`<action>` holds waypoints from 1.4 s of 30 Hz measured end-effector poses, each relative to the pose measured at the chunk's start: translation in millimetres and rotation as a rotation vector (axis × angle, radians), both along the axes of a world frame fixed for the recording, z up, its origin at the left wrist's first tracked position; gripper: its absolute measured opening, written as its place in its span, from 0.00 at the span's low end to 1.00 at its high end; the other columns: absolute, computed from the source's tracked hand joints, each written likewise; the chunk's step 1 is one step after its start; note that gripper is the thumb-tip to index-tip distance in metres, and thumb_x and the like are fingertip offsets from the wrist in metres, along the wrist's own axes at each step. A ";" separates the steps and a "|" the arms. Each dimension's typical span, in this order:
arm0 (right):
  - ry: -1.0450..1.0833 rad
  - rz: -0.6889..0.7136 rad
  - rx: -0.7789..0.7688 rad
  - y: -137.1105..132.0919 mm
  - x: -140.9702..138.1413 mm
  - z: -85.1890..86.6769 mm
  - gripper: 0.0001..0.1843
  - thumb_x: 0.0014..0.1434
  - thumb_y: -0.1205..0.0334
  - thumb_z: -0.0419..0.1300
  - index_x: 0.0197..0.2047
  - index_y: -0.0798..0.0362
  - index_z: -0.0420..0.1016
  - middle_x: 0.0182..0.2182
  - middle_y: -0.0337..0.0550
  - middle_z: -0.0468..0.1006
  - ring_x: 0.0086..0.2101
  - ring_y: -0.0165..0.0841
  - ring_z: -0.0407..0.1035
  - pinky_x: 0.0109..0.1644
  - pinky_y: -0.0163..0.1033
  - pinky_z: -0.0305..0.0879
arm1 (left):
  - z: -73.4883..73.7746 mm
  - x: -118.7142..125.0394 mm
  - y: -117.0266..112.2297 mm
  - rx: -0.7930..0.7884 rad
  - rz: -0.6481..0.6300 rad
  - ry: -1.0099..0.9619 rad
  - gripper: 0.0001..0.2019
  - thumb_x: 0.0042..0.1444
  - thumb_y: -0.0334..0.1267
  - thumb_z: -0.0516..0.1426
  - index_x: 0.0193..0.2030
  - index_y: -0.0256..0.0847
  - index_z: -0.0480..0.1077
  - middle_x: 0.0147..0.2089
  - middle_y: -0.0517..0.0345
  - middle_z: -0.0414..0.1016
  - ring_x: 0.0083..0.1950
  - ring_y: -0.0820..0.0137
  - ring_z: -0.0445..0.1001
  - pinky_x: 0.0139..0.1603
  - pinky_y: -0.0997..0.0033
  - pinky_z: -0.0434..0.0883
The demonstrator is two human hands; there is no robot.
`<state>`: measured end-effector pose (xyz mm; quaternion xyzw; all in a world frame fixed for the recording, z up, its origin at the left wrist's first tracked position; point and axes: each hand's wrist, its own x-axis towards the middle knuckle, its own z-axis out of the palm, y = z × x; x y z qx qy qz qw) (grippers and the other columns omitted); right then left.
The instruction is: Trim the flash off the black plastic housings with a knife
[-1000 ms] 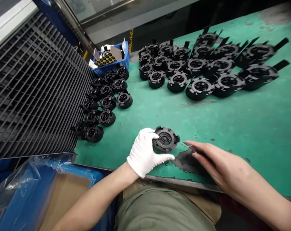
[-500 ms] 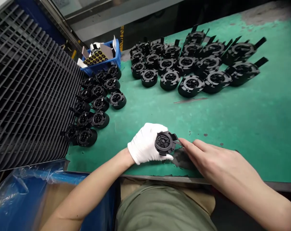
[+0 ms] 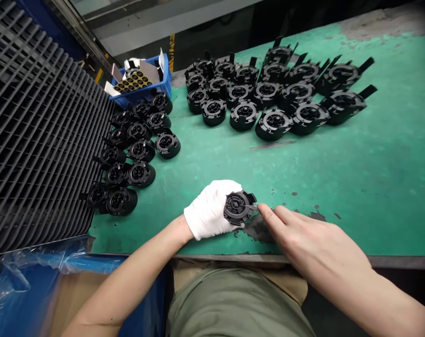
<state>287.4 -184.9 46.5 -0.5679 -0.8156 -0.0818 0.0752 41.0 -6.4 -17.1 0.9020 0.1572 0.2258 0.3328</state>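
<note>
In a white glove, my left hand (image 3: 209,210) is wrapped round a round black plastic housing (image 3: 235,208), whose ribbed, notched face is turned up towards me. My bare right hand (image 3: 304,238) pinches a thin, pointed metal tool (image 3: 252,207), possibly a blade or tweezers; most of it is hidden by the fingers. The tool's tip lies over the right part of the housing's face. Both hands are just above the near edge of the green bench (image 3: 205,164).
Several similar black housings (image 3: 244,114) stand in rows at the back. More housings (image 3: 139,173) are grouped on the left, beside a dark slatted rack (image 3: 47,131). Behind them sits a blue bin (image 3: 142,93) holding a sheet of round stickers (image 3: 134,83). Blue plastic-wrapped material (image 3: 30,276) lies lower left.
The tool's tip has moved from the housing's right rim inward over its face. My left thumb has drawn in under the housing. The whole view has shifted slightly.
</note>
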 end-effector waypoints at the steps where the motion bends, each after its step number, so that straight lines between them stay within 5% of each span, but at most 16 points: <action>1: 0.012 -0.001 -0.004 0.4 0.8 0.0 0.33 0.68 0.85 0.58 0.71 0.61 0.83 0.38 0.38 0.83 0.31 0.35 0.79 0.33 0.44 0.64 | -1.2 -0.4 0.1 0.007 -0.004 -0.010 0.37 0.65 0.57 0.85 0.70 0.44 0.78 0.65 0.39 0.90 0.67 0.43 0.94 0.76 0.35 0.92; 10: 0.067 0.105 -0.110 21.4 33.2 -4.8 0.21 0.79 0.76 0.56 0.64 0.52 0.86 0.34 0.36 0.78 0.26 0.33 0.69 0.32 0.46 0.53 | -2.7 -1.4 5.4 -0.030 -0.047 -0.028 0.36 0.63 0.56 0.87 0.68 0.45 0.79 0.64 0.41 0.90 0.64 0.43 0.93 0.76 0.34 0.90; 19: 0.029 0.338 -0.162 55.0 66.9 -0.6 0.36 0.67 0.84 0.60 0.73 0.53 0.84 0.36 0.36 0.81 0.28 0.34 0.73 0.33 0.45 0.54 | -2.6 -0.2 6.4 -0.041 -0.060 -0.028 0.34 0.64 0.56 0.86 0.66 0.46 0.79 0.64 0.41 0.89 0.65 0.44 0.92 0.76 0.35 0.90; 30: 0.012 0.272 -0.349 60.0 67.5 2.7 0.43 0.67 0.81 0.60 0.80 0.48 0.84 0.36 0.40 0.85 0.32 0.40 0.78 0.36 0.48 0.63 | 5.5 -0.5 6.3 -0.069 -0.045 0.046 0.35 0.63 0.56 0.86 0.67 0.47 0.80 0.66 0.40 0.89 0.68 0.41 0.92 0.78 0.31 0.90; 36: -0.035 0.374 -0.292 70.3 72.0 3.5 0.43 0.62 0.84 0.62 0.77 0.50 0.86 0.38 0.39 0.86 0.31 0.38 0.75 0.34 0.47 0.59 | 2.0 -1.9 6.0 -0.064 -0.037 0.059 0.39 0.58 0.57 0.89 0.67 0.47 0.80 0.67 0.40 0.89 0.69 0.40 0.92 0.79 0.31 0.90; 42: -0.090 0.361 -0.289 55.5 62.4 3.0 0.39 0.64 0.81 0.64 0.76 0.53 0.83 0.37 0.39 0.84 0.33 0.38 0.77 0.37 0.46 0.64 | -2.0 -0.9 4.8 -0.046 -0.040 -0.028 0.36 0.64 0.55 0.86 0.68 0.45 0.78 0.66 0.39 0.89 0.67 0.43 0.93 0.78 0.33 0.90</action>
